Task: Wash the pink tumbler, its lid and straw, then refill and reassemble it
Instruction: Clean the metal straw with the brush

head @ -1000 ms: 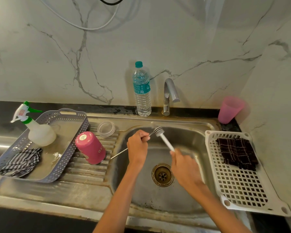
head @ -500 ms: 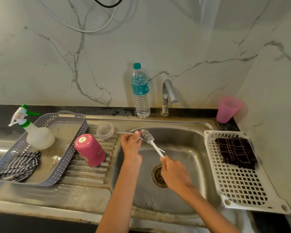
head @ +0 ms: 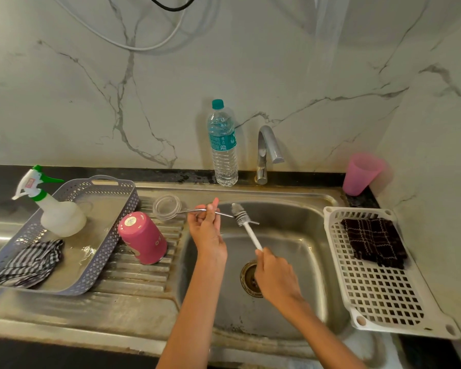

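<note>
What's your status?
Left hand pinches thin metal straw; right hand grips white brush, bristles on straw. Pink tumbler base-up on drainboard. Nothing blocking.

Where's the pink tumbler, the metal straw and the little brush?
pink tumbler [head: 144,239], head view, on its side wall.
metal straw [head: 196,209], head view, on its bare stem.
little brush [head: 238,214], head view, on its bristles.

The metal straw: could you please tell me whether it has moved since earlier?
Yes. The straw swung level: its left end rose from beside the pink tumbler to the clear lid.
</note>
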Motion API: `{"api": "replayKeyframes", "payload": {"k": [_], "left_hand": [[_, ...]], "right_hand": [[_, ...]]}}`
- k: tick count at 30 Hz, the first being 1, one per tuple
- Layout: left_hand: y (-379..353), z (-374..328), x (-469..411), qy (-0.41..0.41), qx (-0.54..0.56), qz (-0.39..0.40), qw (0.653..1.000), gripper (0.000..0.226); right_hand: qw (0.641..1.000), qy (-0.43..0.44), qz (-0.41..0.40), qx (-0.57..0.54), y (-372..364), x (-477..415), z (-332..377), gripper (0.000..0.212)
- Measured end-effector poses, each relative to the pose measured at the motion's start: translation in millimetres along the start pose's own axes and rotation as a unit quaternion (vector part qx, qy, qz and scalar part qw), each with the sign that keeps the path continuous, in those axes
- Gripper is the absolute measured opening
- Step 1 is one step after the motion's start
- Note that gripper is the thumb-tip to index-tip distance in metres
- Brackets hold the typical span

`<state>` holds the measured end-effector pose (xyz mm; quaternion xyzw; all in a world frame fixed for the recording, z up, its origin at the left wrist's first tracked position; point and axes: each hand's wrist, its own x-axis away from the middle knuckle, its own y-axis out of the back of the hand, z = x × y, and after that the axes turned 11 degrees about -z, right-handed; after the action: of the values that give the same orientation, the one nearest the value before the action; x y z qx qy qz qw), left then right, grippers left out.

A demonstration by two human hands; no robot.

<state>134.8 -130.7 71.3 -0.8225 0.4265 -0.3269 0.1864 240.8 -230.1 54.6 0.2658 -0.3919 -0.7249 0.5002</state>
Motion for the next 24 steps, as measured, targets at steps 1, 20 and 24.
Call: {"api": "replayKeyframes", "payload": {"k": [1,20,24], "left_hand": [[1,2,1,-0.004,-0.004,0.002,1.000,0.024],[0,2,0,-0.047,-0.057,-0.002,0.997,0.020],[3,-17,-8,-0.077,-0.066,0.021,0.995,0.018]], "right_hand": [[1.000,-0.010,-0.002,-0.002,1,-3,-1,0.041],[1.000,0.008,0.001,0.020,-19,-3,10,0.037],[0.996,-0.085,0.035,0.015,-20,-16,-23,0.040]]}}
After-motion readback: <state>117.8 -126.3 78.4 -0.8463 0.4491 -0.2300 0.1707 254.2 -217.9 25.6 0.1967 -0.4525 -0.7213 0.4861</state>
